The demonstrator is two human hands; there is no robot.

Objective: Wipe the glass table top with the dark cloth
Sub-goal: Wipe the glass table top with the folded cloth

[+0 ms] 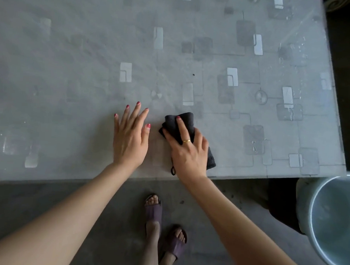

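The glass table top (92, 68) fills the upper part of the view, with a grey patterned sheet of rectangles and lines under it. A folded dark cloth (185, 120) lies on the glass near the front edge. My right hand (187, 151) presses on the cloth; its index finger lies straight along the cloth while the other fingers curl over its right edge. My left hand (130, 136) rests flat on the glass just left of the cloth, fingers spread. A small loop of the cloth hangs out below my right wrist.
A light bucket (315, 210) holding water stands on the floor at the lower right, beside the table's front right corner. Water drops lie on the glass at the right side. My feet in purple sandals (154, 211) stand on the grey floor below the front edge.
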